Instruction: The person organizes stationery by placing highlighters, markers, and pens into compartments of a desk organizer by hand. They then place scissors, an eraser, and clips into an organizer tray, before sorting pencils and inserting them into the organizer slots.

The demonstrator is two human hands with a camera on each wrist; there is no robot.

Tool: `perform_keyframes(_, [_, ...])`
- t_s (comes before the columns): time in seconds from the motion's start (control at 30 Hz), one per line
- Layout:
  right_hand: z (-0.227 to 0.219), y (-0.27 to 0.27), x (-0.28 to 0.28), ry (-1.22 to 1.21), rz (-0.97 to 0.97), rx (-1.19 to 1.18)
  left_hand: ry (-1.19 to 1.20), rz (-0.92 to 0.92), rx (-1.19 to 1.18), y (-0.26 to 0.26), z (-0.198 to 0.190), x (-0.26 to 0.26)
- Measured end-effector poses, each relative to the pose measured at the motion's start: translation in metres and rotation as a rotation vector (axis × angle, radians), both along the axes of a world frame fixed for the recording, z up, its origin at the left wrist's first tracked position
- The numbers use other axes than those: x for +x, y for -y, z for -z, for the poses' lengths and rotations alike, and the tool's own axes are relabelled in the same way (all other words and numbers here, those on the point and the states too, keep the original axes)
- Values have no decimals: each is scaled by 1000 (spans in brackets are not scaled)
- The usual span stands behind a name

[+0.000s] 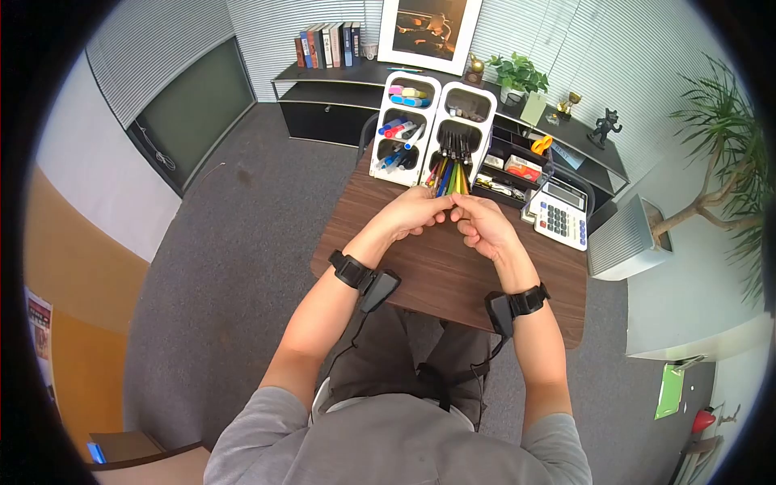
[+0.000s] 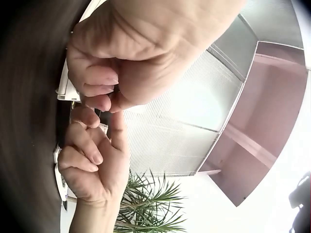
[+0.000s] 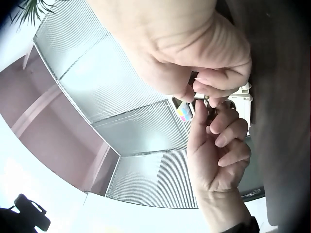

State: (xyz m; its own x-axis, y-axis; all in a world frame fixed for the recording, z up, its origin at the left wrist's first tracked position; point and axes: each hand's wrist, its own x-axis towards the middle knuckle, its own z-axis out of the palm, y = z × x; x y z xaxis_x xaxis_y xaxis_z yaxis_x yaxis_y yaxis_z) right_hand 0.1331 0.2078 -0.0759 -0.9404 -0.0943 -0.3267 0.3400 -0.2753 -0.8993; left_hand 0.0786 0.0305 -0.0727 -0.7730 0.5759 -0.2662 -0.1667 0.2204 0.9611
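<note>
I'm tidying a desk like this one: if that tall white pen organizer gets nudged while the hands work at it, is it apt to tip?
Possibly. The white pen organizer stands tall and narrow on the desk, so a push high up could rock it. The pens filling its compartments probably add steadying weight. Both the left hand and right hand work low, at its base, which seems gentler.

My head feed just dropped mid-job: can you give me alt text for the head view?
Both hands meet over a brown desk, the left hand and right hand pinching a fan of coloured pens in front of a white desk organizer. A calculator sits to the right, and a low black shelf with books stands behind.
</note>
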Motion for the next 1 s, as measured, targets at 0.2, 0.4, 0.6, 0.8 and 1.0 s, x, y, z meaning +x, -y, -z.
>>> perform_keyframes(0.2, [6,-2,4,-159,126,293,-88,86,3,4,10,-12])
perform_keyframes(0.4, [29,-8,-6,-358,253,883,-288,-130,-143,0,18,-14])
perform_keyframes(0.6, [27,3,-4,-652,435,1091,-912,-417,-211,-1,31,-6])
perform_keyframes(0.8, [40,-3,-22,-664,376,1103,-826,-370,-94,-9,39,-13])
perform_keyframes(1.0, [35,-1,-19,-627,374,1187,-793,-351,-160,-7,38,-19])
